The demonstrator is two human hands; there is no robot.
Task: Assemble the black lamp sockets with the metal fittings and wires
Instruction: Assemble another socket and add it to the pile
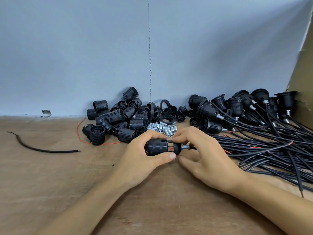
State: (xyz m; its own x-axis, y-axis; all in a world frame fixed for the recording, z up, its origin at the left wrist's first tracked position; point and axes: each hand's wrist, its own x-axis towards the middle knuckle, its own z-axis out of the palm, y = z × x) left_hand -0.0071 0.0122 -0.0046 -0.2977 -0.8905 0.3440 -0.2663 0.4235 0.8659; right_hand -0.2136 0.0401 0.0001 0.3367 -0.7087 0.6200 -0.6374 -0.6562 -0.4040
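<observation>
1. Across the brown table (50, 184), a bundle of black wires (264, 150) spreads at the right, and loose socket shells (116, 119) heap at the back.
2. At centre, the left hand (142, 160) curls its grip round a threaded socket body (157, 147), thumb below and fingers above. The body's long axis runs left to right, just above the table.
3. Beside it, the right hand (203, 155) pinches the domed cap (177, 148) at the body's right end, with a narrow gap between them.
4. From the cap a metal fitting (185, 147) points right.

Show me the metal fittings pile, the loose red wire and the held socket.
metal fittings (162, 128), head view, middle of the pile.
red wire (77, 128), head view, its curved stretch.
held socket (156, 147), head view, ribbed side.
</observation>
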